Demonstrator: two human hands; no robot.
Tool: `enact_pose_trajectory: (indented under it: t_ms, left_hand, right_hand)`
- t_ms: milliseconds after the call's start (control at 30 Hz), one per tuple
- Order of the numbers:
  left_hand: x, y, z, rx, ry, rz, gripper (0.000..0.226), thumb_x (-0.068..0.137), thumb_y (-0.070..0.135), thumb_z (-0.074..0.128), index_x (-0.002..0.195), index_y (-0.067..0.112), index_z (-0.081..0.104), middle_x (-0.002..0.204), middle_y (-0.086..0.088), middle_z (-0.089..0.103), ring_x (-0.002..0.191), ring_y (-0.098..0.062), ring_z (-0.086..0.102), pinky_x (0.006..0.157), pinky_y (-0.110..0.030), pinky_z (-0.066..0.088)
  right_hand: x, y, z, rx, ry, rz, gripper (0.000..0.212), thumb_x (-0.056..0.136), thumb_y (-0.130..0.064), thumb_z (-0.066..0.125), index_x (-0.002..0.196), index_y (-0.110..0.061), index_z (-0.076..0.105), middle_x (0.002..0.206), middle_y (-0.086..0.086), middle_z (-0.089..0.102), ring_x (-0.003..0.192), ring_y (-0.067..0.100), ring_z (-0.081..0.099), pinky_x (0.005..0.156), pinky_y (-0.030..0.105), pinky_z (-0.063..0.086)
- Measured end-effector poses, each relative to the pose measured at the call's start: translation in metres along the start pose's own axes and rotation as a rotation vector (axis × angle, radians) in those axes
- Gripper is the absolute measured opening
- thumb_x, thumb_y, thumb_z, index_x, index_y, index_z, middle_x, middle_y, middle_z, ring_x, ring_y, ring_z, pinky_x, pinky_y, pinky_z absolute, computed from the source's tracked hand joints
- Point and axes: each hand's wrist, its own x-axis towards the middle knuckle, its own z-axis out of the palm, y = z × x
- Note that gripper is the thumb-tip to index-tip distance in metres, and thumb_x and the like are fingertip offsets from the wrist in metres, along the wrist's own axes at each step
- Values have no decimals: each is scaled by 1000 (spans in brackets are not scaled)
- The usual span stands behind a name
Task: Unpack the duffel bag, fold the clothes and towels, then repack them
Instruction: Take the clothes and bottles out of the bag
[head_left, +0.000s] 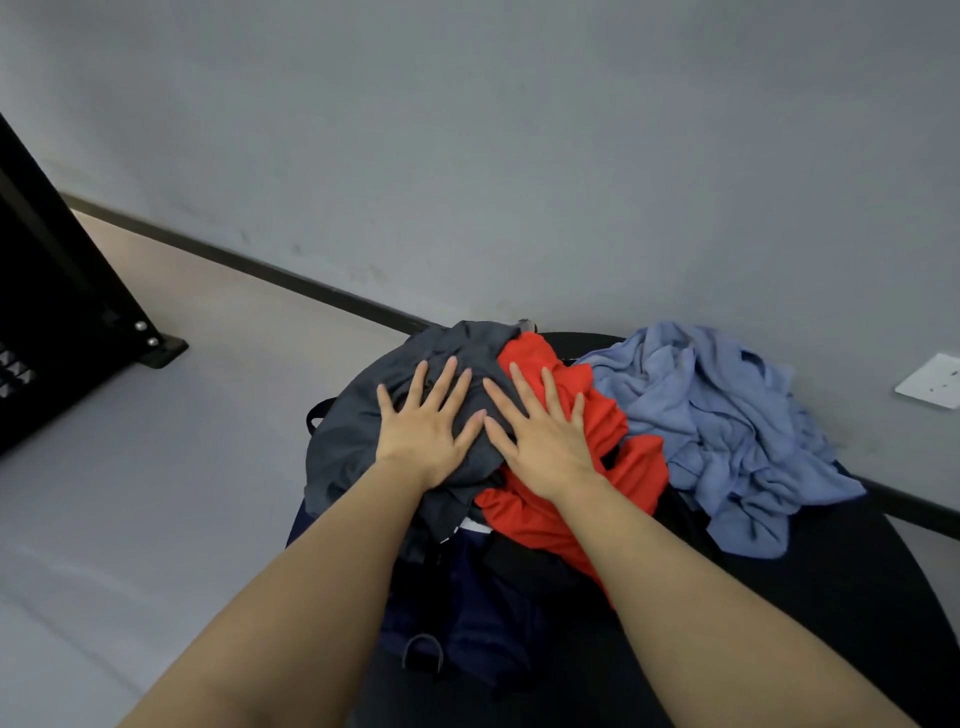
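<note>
Now both palms flat, fingers spread, left hand (423, 426) pressing grey cloth (358, 415), right hand (540, 436) on red cloth (623, 467), blue towel (727, 415) beside, perhaps a bag (467, 623) beneath.

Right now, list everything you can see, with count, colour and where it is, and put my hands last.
grey garment: one, dark grey, crumpled on the pile, left
red garment: one, red, crumpled on the pile, middle
blue cloth: one heap, light blue, right, on the table
bag: one, navy, under the pile, near edge
table: one, black, round
rack: one, black, far left on the floor
socket: one, white, on the wall, right
left hand: flat on the grey garment
right hand: flat across grey and red garments
</note>
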Motion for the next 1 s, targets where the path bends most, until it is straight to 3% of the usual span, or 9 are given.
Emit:
enact_pose_trajectory:
  t_ms: [167, 267, 467, 567, 667, 1000]
  left_hand:
    - [0, 3, 27, 6, -25, -14, 64, 95, 61, 8, 148, 34, -16, 155, 14, -24, 143, -18, -24, 112, -61, -6]
    - [1, 4, 30, 13, -18, -23, 63, 95, 60, 7, 148, 34, -16, 155, 13, -24, 143, -19, -25, 111, -61, -6]
    - [-16, 16, 29, 36, -33, -57, 63, 98, 54, 9, 149, 26, -15, 156, 9, -22, 143, -21, -23, 114, -55, -6]
    - [-30, 26, 19, 91, -16, -58, 60, 100, 47, 7, 150, 20, -12, 158, 6, -17, 144, -22, -19, 115, -52, -7]
    - [-52, 43, 13, 120, 14, -13, 56, 102, 40, 7, 149, 18, -14, 158, 3, -17, 145, -19, -16, 116, -50, -7]
    - [-100, 158, -25, 76, 16, 226, 56, 102, 40, 14, 150, 26, -11, 159, 9, -6, 146, -17, -11, 115, -52, -4]
  right_hand:
    - [1, 8, 26, -69, -61, 44, 69, 81, -65, -9, 147, -47, -4, 158, -14, -15, 146, 27, -16, 112, 63, -2]
    - [1, 11, 28, -59, -69, 47, 56, 96, -60, 12, 148, -46, -2, 158, -14, -14, 146, 27, -16, 113, 62, -3]
    - [-21, 10, 23, -38, -66, 55, 58, 98, -56, 21, 149, -41, -2, 159, -11, -12, 147, 25, -12, 114, 57, -6]
    - [-39, 16, 10, -55, 7, 33, 61, 96, -58, 22, 151, -38, 2, 161, -7, -1, 148, 24, -5, 113, 54, -13]
    - [-64, 27, -9, -80, 44, 46, 64, 94, -61, 21, 151, -37, 4, 161, -3, 7, 148, 22, 1, 113, 49, -15]
    - [-186, 105, -80, -103, 25, 247, 66, 96, -60, 27, 151, -35, 1, 161, -3, -1, 148, 20, -5, 116, 46, -14]
